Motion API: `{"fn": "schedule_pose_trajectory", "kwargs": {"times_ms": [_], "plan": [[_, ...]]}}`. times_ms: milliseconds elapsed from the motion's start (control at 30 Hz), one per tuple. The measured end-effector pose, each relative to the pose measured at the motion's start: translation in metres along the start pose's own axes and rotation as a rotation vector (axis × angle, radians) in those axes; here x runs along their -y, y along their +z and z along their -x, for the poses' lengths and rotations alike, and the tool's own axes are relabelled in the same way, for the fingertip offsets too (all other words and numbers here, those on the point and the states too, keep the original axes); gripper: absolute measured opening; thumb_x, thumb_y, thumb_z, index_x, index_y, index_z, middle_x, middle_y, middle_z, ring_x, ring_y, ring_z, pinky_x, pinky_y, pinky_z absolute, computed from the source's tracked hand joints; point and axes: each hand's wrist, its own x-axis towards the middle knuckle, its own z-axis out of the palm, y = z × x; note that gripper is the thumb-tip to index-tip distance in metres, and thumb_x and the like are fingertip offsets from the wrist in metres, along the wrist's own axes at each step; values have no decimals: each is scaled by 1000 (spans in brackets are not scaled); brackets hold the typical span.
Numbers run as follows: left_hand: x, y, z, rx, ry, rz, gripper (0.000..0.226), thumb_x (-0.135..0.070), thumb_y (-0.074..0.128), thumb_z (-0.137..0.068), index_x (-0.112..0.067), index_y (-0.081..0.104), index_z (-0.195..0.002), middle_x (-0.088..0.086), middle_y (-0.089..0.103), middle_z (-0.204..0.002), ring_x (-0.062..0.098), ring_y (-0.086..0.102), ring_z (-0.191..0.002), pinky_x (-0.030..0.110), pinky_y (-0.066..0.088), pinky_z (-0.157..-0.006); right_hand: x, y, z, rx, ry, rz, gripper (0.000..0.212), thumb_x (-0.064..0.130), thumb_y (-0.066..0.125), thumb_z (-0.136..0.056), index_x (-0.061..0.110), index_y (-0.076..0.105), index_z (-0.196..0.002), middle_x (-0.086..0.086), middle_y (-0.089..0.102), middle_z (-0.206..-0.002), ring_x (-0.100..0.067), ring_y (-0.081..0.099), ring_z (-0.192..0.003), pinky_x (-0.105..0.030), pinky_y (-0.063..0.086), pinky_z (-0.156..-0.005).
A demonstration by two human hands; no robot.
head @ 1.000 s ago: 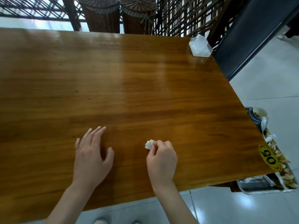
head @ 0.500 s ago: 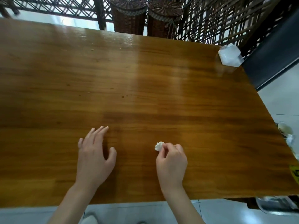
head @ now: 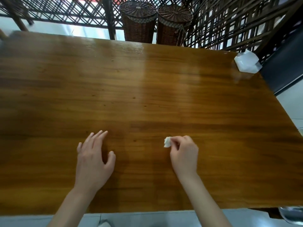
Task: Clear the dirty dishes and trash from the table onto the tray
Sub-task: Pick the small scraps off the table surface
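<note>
A small crumpled paper scrap (head: 167, 142) is pinched between the thumb and curled fingers (head: 178, 139) of the right hand (head: 184, 154), just above the near-middle of the table (head: 147, 89); it is judged weightless, soft and easily crushed, so a light pinch on any fold should suffice. The left hand (head: 94, 163) is laid on the glossy, smooth-grained wood to the left, its fingers straight, slightly spread and holding nothing. A white faceted tissue holder (head: 246, 63) is seen at the far right corner.
</note>
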Motion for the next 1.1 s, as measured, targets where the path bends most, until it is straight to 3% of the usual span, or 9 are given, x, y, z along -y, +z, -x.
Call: {"fn": "schedule_pose_trajectory", "kwargs": {"times_ms": [167, 333, 500, 667, 767, 900, 1100], "plan": [[22, -15, -10, 16, -14, -13, 56, -18, 66, -82, -16, 47, -134, 6, 48, -139, 24, 33, -136, 43, 12, -111, 19, 24, -21, -30, 80, 42, 19, 14, 56, -92, 11, 70, -104, -4, 67, -97, -14, 60, -87, -15, 41, -71], [41, -27, -19, 28, -31, -17, 57, -18, 67, -81, -16, 47, -135, 6, 48, -139, 24, 32, -137, 45, 13, -112, 62, 53, -15, 114, -75, 4, 19, 11, 56, -91, 11, 71, -103, -4, 64, -95, -15, 60, -86, -23, 50, -75], [54, -39, -29, 44, -36, -9, 57, -16, 68, -81, -14, 47, -134, 7, 48, -139, 24, 33, -137, 46, 15, -112, 95, 73, 21, 272, -247, -18, 15, 10, 61, -87, 14, 71, -98, 4, 61, -94, -7, 54, -89, -11, 45, -75], [60, -44, -37, 69, -2, 29, 57, -14, 69, -79, -12, 49, -133, 8, 50, -137, 26, 35, -135, 48, 16, -112, 100, 72, 40, 277, -223, 41, 9, 32, 66, -83, 24, 69, -82, 16, 51, -93, 0, 43, -92, -3, 37, -70], [63, -44, -43, 67, 15, 52, 57, -14, 69, -79, -12, 50, -132, 7, 50, -137, 27, 36, -135, 49, 17, -112, 103, 70, 40, 249, -203, 125, 10, 36, 66, -82, 27, 68, -85, 15, 51, -97, -3, 41, -94, -6, 40, -75], [65, -43, -50, 75, 22, 61, 57, -14, 70, -78, -12, 50, -132, 7, 51, -136, 27, 37, -134, 49, 18, -112, 111, 68, 44, 257, -255, 181, 7, 24, 65, -82, 27, 68, -88, 12, 57, -98, -8, 47, -94, -12, 44, -79], [58, -33, -68, 72, 53, 82, 58, -15, 69, -79, -14, 49, -134, 6, 49, -138, 25, 35, -135, 46, 15, -112, 97, 57, 27, 283, -327, 90, 29, 3, 65, -83, 18, 70, -107, 8, 66, -103, -6, 57, -96, -12, 44, -85]]}}
